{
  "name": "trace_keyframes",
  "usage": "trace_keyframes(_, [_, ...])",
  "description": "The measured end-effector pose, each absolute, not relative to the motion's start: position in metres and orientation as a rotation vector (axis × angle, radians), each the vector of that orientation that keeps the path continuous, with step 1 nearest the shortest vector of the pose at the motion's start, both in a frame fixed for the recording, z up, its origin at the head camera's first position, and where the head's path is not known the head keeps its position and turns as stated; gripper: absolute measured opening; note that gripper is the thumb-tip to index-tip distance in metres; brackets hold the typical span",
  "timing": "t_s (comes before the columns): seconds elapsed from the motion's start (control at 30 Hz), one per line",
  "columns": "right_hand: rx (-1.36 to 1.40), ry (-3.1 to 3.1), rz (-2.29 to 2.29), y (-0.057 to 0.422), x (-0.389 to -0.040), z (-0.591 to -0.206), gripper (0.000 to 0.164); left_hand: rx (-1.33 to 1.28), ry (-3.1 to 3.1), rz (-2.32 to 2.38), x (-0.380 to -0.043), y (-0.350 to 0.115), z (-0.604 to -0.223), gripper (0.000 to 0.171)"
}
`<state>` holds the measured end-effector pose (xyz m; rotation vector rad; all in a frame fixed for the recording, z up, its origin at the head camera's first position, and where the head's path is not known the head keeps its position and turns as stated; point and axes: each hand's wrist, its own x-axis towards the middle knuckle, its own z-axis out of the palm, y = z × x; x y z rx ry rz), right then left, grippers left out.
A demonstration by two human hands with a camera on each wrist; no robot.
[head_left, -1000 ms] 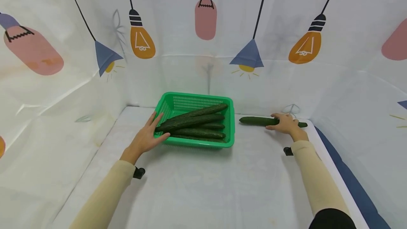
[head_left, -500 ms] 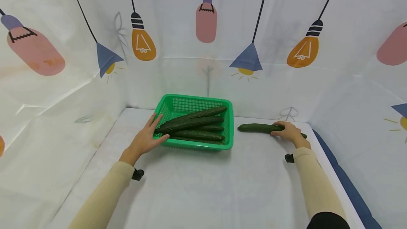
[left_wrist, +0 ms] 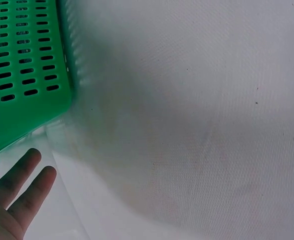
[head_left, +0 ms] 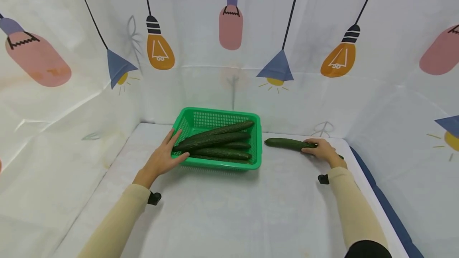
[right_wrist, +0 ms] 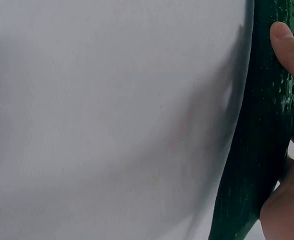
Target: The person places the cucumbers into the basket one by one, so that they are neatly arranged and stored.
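A green plastic basket stands at the back of the table with several dark green cucumbers lying lengthwise in it. My left hand rests at its left end, fingers spread and straight. In the left wrist view two fingertips show beside the slotted basket wall. To the right of the basket, a single cucumber lies on the table, and my right hand grips it toward its right end. The right wrist view shows the thumb on top of this cucumber, with other fingers partly hidden behind it.
A white cloth-covered table lies under everything. White sheeting printed with lamps hangs close behind and at both sides. Dark blue fabric runs along the table's right edge.
My right hand has shifted a little to the right along the cucumber and now grips it nearer its right end. The cucumber's angle has turned slightly. My left hand stays at the basket.
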<state>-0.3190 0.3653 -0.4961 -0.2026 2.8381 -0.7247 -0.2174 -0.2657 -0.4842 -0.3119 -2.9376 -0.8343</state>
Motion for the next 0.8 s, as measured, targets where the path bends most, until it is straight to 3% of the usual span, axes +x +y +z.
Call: trace_keyframes(0.8, [-0.298,2.91,-0.882,0.344,-0.321,-0.47,0.061,-0.302,-2.953,-0.797,-0.218,-0.265,-0.483,0.095])
